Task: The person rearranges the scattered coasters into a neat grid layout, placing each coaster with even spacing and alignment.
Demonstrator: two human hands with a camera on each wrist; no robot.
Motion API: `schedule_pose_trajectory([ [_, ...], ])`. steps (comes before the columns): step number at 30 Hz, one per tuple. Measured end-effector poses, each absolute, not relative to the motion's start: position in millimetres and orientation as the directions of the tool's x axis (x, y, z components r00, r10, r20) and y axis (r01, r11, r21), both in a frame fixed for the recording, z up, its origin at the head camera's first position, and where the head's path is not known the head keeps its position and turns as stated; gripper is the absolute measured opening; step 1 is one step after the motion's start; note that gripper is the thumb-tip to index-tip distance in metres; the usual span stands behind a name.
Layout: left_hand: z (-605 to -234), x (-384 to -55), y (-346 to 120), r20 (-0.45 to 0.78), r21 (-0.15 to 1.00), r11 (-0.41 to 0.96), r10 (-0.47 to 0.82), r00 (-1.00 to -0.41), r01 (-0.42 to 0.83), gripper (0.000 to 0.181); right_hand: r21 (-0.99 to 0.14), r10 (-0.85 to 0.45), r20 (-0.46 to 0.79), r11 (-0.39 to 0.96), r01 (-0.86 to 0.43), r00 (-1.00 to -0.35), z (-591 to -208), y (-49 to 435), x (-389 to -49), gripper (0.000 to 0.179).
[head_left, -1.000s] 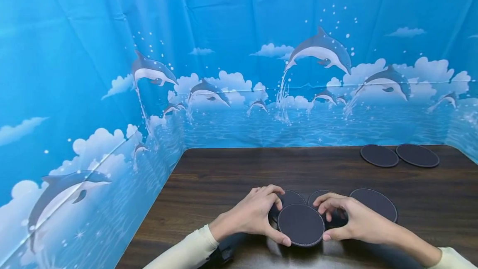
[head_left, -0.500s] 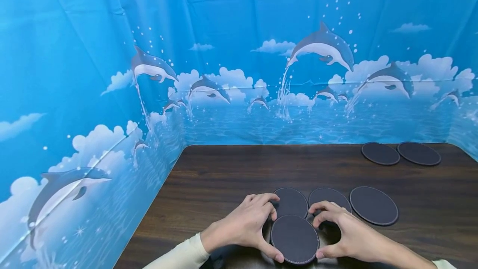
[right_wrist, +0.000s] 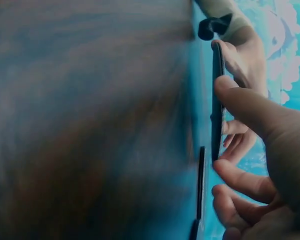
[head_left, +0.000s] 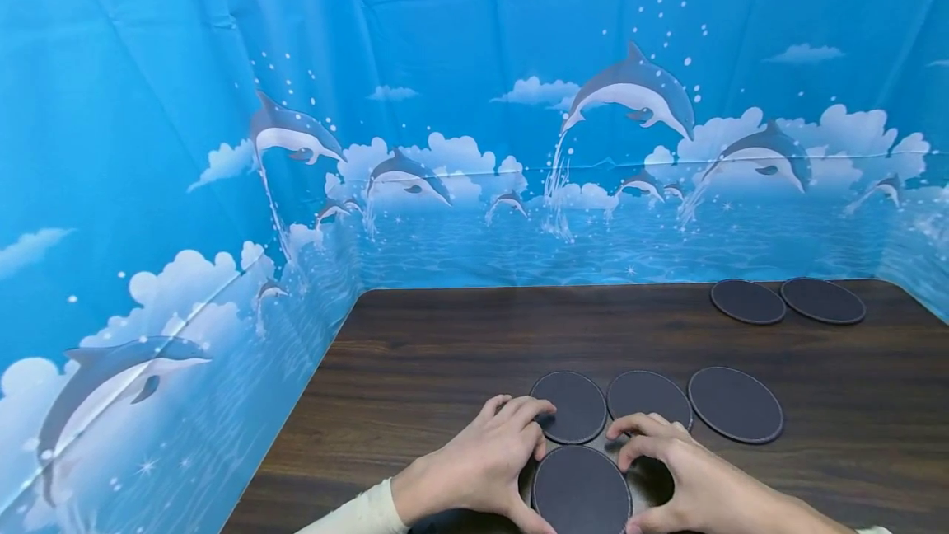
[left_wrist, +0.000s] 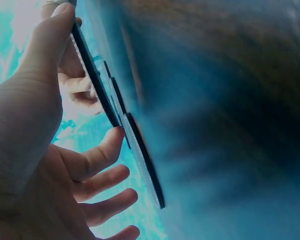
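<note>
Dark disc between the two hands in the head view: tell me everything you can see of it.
The dark disc is thin, flat and round, with a plain top and a rim that looks stitched; the material resembles leather. The left hand and right hand hold its edge from opposite sides, thumb and finger each. It looks roughly level and, from the wrist views, raised off the table. It is on the person's side of a similar disc. The head view cuts off its near edge.

Held disc (head_left: 582, 491) moved nearer to person, together with left hand (head_left: 485, 461) and right hand (head_left: 678, 468); left row disc (head_left: 571, 410) now less hidden.
</note>
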State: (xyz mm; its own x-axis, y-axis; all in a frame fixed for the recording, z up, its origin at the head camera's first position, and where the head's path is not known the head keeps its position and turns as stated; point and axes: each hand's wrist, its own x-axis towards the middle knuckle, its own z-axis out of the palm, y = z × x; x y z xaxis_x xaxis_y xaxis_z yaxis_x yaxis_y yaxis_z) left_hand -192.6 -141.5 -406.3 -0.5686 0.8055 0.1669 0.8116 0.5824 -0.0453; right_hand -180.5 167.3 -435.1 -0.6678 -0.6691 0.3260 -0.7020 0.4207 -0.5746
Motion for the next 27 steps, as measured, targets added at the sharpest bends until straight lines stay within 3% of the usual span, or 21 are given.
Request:
schedule_pose_trajectory([
  [20,-405.2,-180.8,-130.8,0.114,-0.165,0.583,0.812,-0.572,0.796,0.062,-0.541,-0.715,0.285,0.431,-0.723,-0.639,-437.8,164.9,-178.2,0.034],
  [27,-405.8,-182.8,-133.3,0.091,-0.141,0.553,0.833,-0.546,0.821,0.062,-0.541,-0.714,0.288,0.429,-0.723,-0.638,-439.1,163.2,-178.4,0.034],
])
